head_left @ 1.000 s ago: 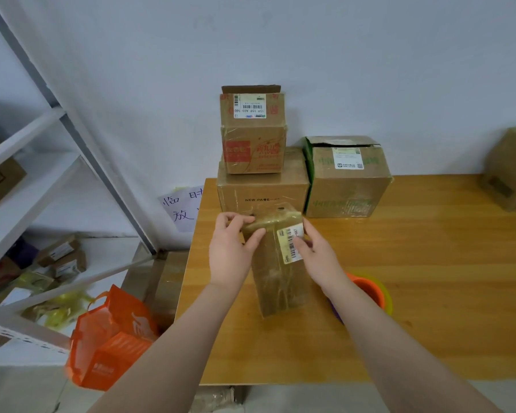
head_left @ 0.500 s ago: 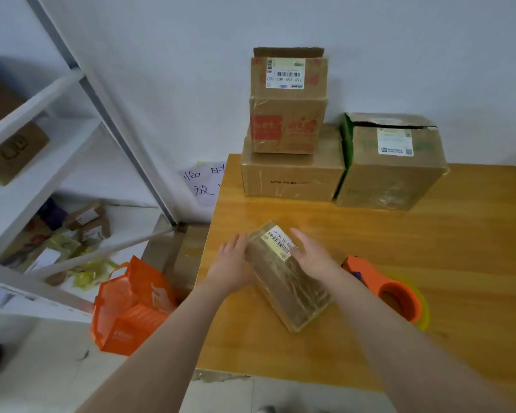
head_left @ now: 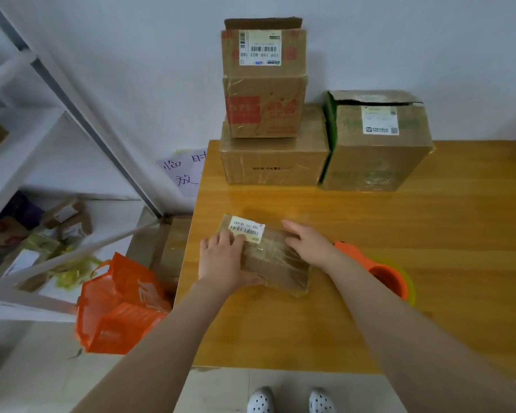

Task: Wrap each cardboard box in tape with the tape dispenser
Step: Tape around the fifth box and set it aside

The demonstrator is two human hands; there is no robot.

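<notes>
At the near edge of my view, two spotted white shoes [head_left: 291, 399] stand on the floor in front of the counter [head_left: 429, 293]. Both bare arms reach out over it to the small box [head_left: 276, 260], which lies flat near the counter's left edge, glossy with tape, with its white label [head_left: 246, 228] at the far left end.

My left hand [head_left: 221, 260] holds the box's left end. Its fingers [head_left: 225, 238] are pressed together over the top just beside the label, and the thumb lies along the near side. My right hand [head_left: 309, 244] rests on the right part of the top with its fingers straight and close together.

The orange dispenser [head_left: 379, 269] sits on the counter just right of the right wrist, partly hidden by that forearm. Left of the counter, an orange bag [head_left: 119, 305] sits on the floor, and beyond it a white shelf [head_left: 42, 162] holds small parcels.

At the far edge, against the wall, a flat box [head_left: 273, 165] carries a top box [head_left: 264, 84]. A green-edged box [head_left: 376, 144] stands touching the flat box on its right. A handwritten note [head_left: 182, 171] hangs on the wall left of them.
</notes>
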